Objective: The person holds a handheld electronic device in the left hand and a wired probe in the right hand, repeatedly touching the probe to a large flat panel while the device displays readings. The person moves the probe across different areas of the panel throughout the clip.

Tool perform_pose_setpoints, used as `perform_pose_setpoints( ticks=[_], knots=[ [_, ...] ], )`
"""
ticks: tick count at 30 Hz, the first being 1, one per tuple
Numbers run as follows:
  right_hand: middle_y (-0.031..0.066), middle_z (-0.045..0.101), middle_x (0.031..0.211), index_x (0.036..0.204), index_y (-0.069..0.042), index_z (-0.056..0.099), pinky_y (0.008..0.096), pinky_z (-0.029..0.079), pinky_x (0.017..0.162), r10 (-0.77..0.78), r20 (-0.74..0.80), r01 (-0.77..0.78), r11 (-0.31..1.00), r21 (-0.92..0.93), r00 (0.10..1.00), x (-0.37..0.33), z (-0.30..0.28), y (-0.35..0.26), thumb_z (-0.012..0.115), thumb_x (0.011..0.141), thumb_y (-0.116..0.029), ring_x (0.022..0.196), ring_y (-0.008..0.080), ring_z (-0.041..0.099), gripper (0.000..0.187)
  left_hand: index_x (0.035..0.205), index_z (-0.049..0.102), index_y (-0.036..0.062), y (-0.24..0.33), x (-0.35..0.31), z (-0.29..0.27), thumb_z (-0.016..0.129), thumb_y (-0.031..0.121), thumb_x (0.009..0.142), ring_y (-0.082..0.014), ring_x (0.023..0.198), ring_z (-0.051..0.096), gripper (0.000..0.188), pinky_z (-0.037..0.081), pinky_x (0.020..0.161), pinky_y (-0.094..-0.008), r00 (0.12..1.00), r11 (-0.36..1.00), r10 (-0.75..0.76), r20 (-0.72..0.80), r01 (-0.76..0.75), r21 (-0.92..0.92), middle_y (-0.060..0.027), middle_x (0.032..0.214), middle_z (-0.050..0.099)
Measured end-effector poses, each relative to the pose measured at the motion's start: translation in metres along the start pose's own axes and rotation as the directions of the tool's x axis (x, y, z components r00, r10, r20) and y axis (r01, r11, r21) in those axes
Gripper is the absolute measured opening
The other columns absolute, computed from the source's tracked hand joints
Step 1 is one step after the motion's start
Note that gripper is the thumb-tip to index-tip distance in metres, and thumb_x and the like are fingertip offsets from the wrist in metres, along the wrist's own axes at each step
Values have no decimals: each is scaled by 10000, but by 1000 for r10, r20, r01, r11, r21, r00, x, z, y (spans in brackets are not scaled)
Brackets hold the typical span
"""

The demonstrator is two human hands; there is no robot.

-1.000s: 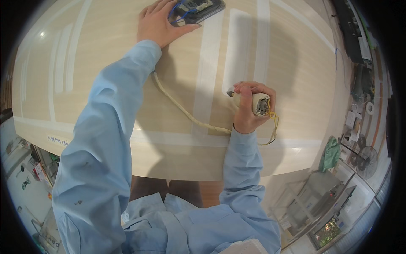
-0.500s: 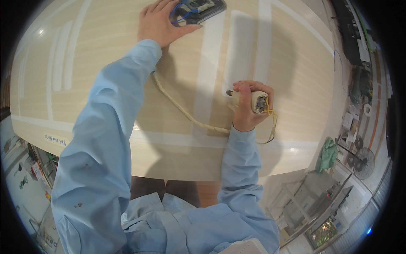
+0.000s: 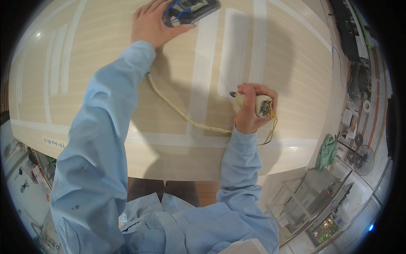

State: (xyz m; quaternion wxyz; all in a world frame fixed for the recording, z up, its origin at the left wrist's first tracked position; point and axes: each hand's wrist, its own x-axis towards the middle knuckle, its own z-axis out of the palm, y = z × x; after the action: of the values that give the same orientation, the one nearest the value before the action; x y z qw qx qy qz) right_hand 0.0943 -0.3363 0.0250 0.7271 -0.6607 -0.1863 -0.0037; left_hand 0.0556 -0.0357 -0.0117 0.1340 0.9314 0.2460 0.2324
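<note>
Hand tool (image 3: 262,104): at 2 o'clock from the middle of the view, over the surface (image 3: 296,114); its dark tip (image 3: 233,94) aims toward 10 o'clock, its rear end toward 4. I cannot tell whether the tip touches.
Right hand (image 3: 248,115): fingers wrapped around the tool's body, thumb across it; likely a grip for steering the tip while leaving the rear end uncovered.
Yellow wires (image 3: 275,123): loop from the rear end, toward 3 o'clock, outside the fingers, perhaps to stay untangled.
Cord (image 3: 179,113): runs from the right wrist toward 10 o'clock until the left sleeve (image 3: 108,101) hides it; its slack seems to give the tool room.
Left hand (image 3: 153,25): at 11 o'clock, fingers and thumb spread about the near corner of the black box (image 3: 198,13), apparently steadying it.
Black box: at 12 o'clock, cut off by the view's edge, blue wire (image 3: 166,16) beside the fingers.
Change from half a second ago: against the pale patch (image 3: 234,51), tool and right hand sit slightly farther toward 3 o'clock; left hand and box keep their places.
</note>
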Motion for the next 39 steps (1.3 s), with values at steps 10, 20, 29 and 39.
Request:
perform_pose_setpoints(
  ticks=[10,20,29,39],
  knots=[
    [164,679,847,985,-1,490,378,605,733,14,-31,-13,999,38,999,5,-6,2,654,893,82,745,224,684,206,1352,618,9,3,-1,-3,851,626,683,-343,1414,467,940,328,1188,-495,1000,1000,-14,5,14,2,-168,1473,568],
    [157,684,865,990,-14,505,363,592,729,5,62,-14,991,136,998,10,12,-4,674,893,83,765,210,688,217,1354,620,19,3,0,-1,846,638,679,-343,1418,464,944,326,1188,-501,1000,1000,0,1,0,15,-156,1478,568],
    [143,691,879,988,-21,536,343,581,731,31,79,-38,995,94,996,11,19,2,705,875,74,785,191,695,225,1359,612,26,2,1,1,838,639,689,-342,1422,458,936,322,1189,-507,1000,1000,4,4,-4,-10,-161,1483,560],
    [149,693,877,985,-4,539,331,588,727,2,113,-5,1000,29,994,25,25,6,702,897,49,784,193,700,193,1372,626,96,4,0,3,825,665,699,-276,1418,467,903,304,1205,-477,1000,1000,2,-29,-2,19,-61,1484,569]
  ],
)
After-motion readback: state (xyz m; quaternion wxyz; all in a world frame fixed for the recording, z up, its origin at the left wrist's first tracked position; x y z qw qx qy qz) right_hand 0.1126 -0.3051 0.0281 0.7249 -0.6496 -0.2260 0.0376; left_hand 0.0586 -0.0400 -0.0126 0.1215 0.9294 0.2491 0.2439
